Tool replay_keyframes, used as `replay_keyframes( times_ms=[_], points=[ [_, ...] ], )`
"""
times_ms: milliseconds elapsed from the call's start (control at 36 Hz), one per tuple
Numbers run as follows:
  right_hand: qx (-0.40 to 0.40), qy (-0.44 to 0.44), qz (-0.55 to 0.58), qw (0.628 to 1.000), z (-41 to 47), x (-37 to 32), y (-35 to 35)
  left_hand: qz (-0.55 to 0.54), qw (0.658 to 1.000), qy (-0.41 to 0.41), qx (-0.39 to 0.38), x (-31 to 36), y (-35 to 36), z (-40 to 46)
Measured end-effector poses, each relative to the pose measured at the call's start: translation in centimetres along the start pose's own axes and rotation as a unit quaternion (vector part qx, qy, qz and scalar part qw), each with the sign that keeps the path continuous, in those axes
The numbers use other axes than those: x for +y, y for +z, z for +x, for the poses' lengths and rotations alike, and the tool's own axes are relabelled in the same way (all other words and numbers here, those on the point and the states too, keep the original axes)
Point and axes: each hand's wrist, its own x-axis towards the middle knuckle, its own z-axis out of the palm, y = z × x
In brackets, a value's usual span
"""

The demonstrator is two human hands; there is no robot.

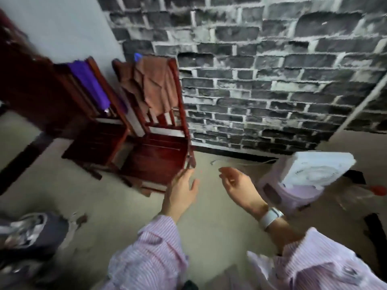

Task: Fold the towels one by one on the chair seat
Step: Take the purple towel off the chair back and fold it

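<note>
Two dark red wooden chairs stand side by side against the wall. The right chair (pixel 156 158) has brown towels (pixel 154 84) hanging over its backrest, and its seat is bare. The left chair (pixel 98 141) carries a purple towel (pixel 90 84) over its backrest. My left hand (pixel 183 190) reaches out with fingers spread, its fingertips near the front right corner of the right chair's seat. My right hand (pixel 238 185) hovers over the floor to the right of the chair, palm up, fingers loosely curled, holding nothing.
A white and lilac appliance (pixel 301 178) stands on the floor at the right. A dark wooden table (pixel 23 86) is at the left. A shoe and dark fabric (pixel 31 233) lie at lower left. A brick-pattern wall (pixel 272 80) is behind.
</note>
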Motion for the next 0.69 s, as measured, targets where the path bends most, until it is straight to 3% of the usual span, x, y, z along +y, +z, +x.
replay_keyframes(
  times_ms=[222, 472, 694],
  points=[
    [-0.111, -0.099, -0.043, 0.988, 6.1, -16.0, 16.3, 0.026, 0.99, -0.101, 0.091, -17.8, -13.7, -0.4],
    [-0.187, -0.186, -0.101, 0.959, 13.4, -26.6, 28.0, 0.088, 0.983, -0.12, 0.111, -30.5, -22.6, 3.1],
    [-0.194, -0.197, -0.12, 0.953, 26.2, -33.3, 39.4, 0.097, 0.978, -0.138, 0.124, -43.1, -30.7, 12.9]
  ],
)
